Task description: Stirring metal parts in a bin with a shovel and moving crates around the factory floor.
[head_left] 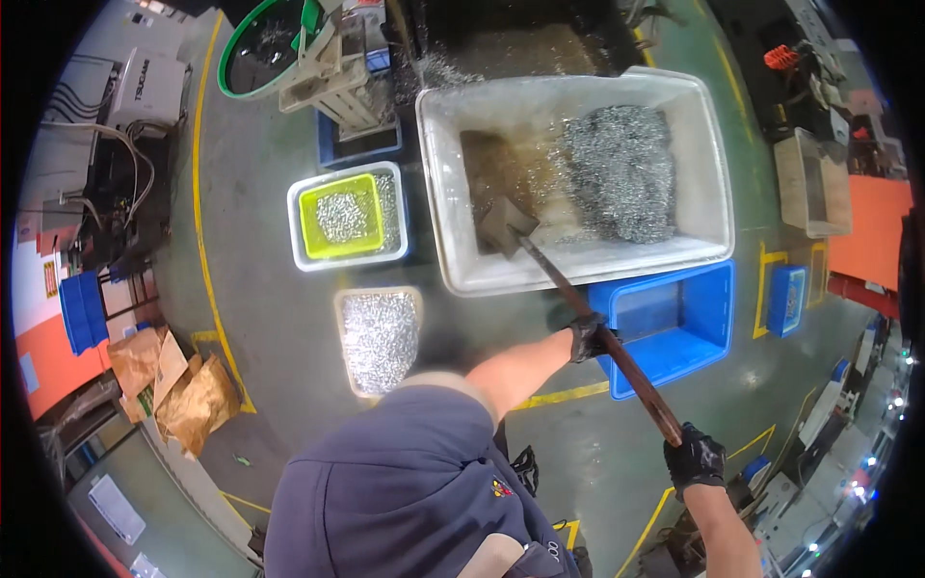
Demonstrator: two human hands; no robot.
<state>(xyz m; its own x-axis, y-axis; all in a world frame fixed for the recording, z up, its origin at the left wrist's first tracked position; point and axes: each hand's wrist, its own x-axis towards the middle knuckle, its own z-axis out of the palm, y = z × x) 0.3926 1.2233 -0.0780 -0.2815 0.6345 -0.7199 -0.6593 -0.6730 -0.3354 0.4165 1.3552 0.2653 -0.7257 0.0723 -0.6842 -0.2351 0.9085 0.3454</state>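
Note:
A long-handled shovel [551, 267] slants across the view, its blade down inside a large white tub [583, 273]. Partway along the brown handle, my black-gloved left hand [588, 337] is closed round it. At the handle's lower right end my right hand [696, 458], also in a black glove, grips it. The blade rests by the tub's left part, over a brownish, wet-looking bottom. A heap of small silvery metal pieces [621, 173] lies in the tub's right half, apart from the blade. Below my left hand, an open blue bin [665, 313] stands against the tub's near side.
Left of the tub stands a white bin holding a yellow-green basket [374, 217] of metal pieces. A tray of shiny pieces [379, 339] sits nearer me. A green-rimmed round container [265, 48] is far left, brown paper [198, 395] at left, a small blue bin [787, 301] at right.

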